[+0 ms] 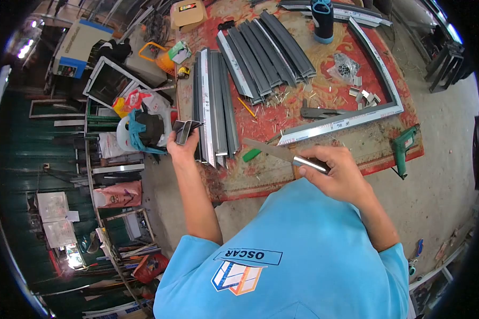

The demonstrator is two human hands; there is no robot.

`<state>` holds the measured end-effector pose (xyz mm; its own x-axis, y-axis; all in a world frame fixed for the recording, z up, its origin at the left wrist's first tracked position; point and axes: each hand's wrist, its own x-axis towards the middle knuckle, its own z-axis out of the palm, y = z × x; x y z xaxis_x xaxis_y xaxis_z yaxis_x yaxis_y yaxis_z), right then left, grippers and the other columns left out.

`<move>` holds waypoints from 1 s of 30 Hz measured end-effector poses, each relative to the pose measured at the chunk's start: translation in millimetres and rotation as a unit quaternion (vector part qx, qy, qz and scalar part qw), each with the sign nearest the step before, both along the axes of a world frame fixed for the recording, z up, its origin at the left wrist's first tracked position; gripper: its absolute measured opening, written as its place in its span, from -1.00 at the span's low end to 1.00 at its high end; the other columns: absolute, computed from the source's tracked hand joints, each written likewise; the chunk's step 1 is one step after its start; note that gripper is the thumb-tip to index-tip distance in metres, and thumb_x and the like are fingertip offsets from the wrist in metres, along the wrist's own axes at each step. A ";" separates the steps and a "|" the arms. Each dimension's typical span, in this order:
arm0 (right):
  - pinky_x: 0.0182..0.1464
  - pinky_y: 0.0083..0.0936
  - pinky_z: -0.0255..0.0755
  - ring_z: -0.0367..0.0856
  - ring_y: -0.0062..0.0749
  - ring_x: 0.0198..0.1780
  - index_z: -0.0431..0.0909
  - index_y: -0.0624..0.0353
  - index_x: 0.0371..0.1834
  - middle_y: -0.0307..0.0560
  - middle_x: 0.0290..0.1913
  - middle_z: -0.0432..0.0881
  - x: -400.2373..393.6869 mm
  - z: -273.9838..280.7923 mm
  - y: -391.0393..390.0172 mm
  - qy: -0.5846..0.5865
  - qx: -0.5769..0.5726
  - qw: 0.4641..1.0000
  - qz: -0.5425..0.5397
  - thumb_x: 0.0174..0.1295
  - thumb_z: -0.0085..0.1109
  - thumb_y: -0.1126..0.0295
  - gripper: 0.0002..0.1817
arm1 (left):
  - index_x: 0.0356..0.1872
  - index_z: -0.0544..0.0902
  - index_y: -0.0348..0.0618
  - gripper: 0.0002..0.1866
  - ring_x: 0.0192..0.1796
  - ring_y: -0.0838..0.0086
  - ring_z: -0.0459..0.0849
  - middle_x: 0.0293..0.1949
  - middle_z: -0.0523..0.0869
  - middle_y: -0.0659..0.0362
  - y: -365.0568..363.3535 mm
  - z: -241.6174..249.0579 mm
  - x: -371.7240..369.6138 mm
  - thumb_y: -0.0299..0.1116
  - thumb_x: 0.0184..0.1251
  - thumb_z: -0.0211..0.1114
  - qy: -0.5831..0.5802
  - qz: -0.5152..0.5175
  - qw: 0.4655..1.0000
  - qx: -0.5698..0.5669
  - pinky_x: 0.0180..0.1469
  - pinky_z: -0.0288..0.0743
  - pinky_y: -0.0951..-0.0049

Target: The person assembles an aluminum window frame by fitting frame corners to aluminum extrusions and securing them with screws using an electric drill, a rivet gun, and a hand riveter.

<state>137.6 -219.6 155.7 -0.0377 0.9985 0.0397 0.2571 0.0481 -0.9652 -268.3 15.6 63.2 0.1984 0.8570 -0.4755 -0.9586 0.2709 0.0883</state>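
Observation:
At the left edge of the table, my left hand (pixel 183 147) is closed round a dark grey metal profile (pixel 184 133), its hollow end turned toward me. Beside it lies a stack of long grey profiles (pixel 216 106), some with white printed film. In my right hand (pixel 332 173) is a flat-bladed tool (pixel 271 151) with a shiny metal and dark handle. Its narrow blade points left, apart from the profile. A green-handled tool (pixel 252 154) lies just past the blade tip. Beyond it is a yellow pencil (pixel 246 107).
More grey profiles (pixel 266 53) lie on the red patterned table (pixel 250 178). An angled frame piece (pixel 346 122), metal brackets (pixel 364 97), a bag of small parts (pixel 344 69) and a dark bottle (pixel 322 24) are farther right. A green drill (pixel 404 149) is at the right edge.

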 end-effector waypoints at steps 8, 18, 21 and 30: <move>-0.25 -0.16 0.53 0.68 0.02 -0.31 0.67 0.23 -0.10 0.11 -0.34 0.69 -23.3 19.9 12.5 -0.013 0.117 0.992 0.031 0.22 0.28 0.37 -0.76 | -0.16 0.42 -0.38 -0.55 -0.22 0.18 0.53 -0.27 0.54 -0.01 -19.2 19.0 47.0 -0.08 0.28 0.01 0.101 0.009 0.992 0.072 -0.09 0.49 0.09; -0.14 -0.23 0.58 0.72 0.01 -0.21 0.66 0.16 0.01 0.10 -0.24 0.74 20.8 14.7 4.6 -0.061 0.046 0.994 0.079 0.15 0.36 0.32 -0.64 | 0.27 0.46 -0.30 -0.41 -0.36 0.39 0.57 -0.33 0.62 0.14 -62.2 72.2 84.8 -0.09 0.36 0.24 0.515 -0.084 0.818 0.240 -0.23 0.50 0.29; -0.10 -0.25 0.58 0.72 -0.03 -0.20 0.64 0.14 0.05 0.08 -0.23 0.74 25.9 18.7 5.7 -0.054 0.036 0.997 0.040 0.09 0.34 0.43 -0.61 | 0.20 0.52 -0.43 -0.38 -0.15 0.45 0.67 -0.17 0.72 0.06 -74.1 82.0 79.7 -0.19 0.24 0.44 0.723 -0.284 0.573 0.261 -0.06 0.54 0.39; 0.07 -0.01 0.42 0.66 -0.02 -0.02 0.63 0.01 0.07 0.00 -0.12 0.70 16.7 -62.2 27.9 -0.257 0.031 0.954 0.153 0.12 0.34 0.20 -0.58 | -0.02 0.71 -0.30 -0.46 -0.32 0.41 0.71 -0.43 0.69 -0.14 -86.8 75.2 129.9 -0.10 0.04 0.49 0.667 -0.641 0.172 0.339 -0.16 0.51 0.32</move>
<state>154.3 -191.7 93.5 -0.3576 0.9339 -0.0038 0.6608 0.2501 -0.7077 -138.4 -71.2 138.4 0.5333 0.4633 -0.7078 0.8454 -0.3222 0.4260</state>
